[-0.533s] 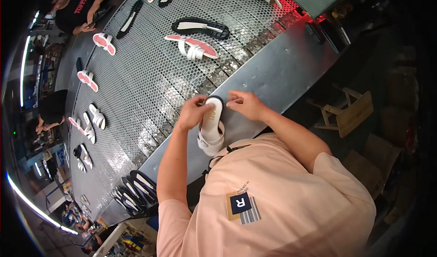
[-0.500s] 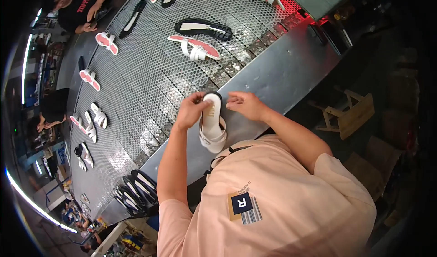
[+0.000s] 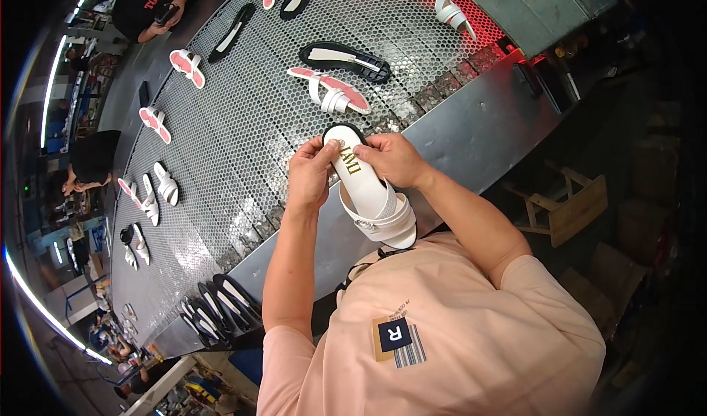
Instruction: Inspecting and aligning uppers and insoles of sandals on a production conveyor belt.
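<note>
Both hands grip a white slide sandal (image 3: 359, 177) by its heel end, above the metal ledge of the work surface. Gold lettering marks its insole, black sole edging shows round the heel, and crossed white straps face my body. My left hand (image 3: 312, 171) closes on the heel's left edge with its thumb on the insole. Opposite it, my right hand (image 3: 392, 158) pinches the right edge, thumb also pressed on the insole. Fingers under the sole are hidden. Just beyond lie a strapped upper with pink underside (image 3: 333, 94) and a black outsole (image 3: 345, 60).
A metal mesh conveyor (image 3: 243, 121) carries more white sandals (image 3: 166, 183) and black outsoles. Several black outsoles (image 3: 221, 302) stand stacked at the near left edge. A metal housing (image 3: 530, 7) with red glow is at upper right. A wooden stool (image 3: 578, 210) stands right. Another person (image 3: 151, 7) is across.
My right hand has come in and taken hold of the sandal's heel. The sandal has risen closer to view and tilted, its strapped end swinging right. The conveyor items appear shifted slightly right.
</note>
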Available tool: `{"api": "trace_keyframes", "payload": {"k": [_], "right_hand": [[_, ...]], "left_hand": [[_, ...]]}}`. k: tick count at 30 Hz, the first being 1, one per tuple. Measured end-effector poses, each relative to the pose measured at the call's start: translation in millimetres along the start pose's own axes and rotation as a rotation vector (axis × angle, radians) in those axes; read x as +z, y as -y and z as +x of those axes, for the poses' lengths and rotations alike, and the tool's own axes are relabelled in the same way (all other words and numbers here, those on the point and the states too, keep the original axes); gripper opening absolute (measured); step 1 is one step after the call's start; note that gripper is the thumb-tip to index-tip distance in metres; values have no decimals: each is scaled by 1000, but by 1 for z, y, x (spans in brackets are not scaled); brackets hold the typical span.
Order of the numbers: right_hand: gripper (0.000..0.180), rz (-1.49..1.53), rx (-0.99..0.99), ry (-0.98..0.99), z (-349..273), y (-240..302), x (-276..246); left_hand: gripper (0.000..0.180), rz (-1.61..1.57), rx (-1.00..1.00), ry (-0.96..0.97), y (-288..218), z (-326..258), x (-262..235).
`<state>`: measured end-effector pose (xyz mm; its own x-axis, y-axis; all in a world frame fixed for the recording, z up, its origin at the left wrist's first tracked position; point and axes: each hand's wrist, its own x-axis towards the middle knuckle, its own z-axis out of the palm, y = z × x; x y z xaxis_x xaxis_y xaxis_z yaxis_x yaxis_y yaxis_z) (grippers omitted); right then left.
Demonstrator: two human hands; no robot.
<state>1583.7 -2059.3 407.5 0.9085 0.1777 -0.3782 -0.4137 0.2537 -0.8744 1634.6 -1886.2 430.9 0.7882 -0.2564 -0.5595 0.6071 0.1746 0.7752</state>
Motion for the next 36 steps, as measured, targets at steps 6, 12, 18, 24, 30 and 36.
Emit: {"api": "trace_keyframes", "payload": {"k": [6, 12, 18, 24, 30, 36], "right_hand": [[22, 178, 73, -8, -1, 4, -10], [24, 103, 116, -61, 1, 1, -24], [28, 117, 283, 166, -14, 2, -44], [30, 78, 357, 279, -26, 12, -46], [30, 67, 314, 292, -24, 2, -50], [30, 75, 281, 156, -25, 15, -75]], "left_hand": [[19, 19, -50, -42, -6, -6, 24], [16, 260, -271, 155, 13, -29, 18], [18, 325, -136, 152, 24, -29, 18], [16, 324, -187, 170, 27, -26, 26], [17, 286, -195, 141, 25, -28, 33], [34, -104, -252, 139, 58, -44, 25]]}}
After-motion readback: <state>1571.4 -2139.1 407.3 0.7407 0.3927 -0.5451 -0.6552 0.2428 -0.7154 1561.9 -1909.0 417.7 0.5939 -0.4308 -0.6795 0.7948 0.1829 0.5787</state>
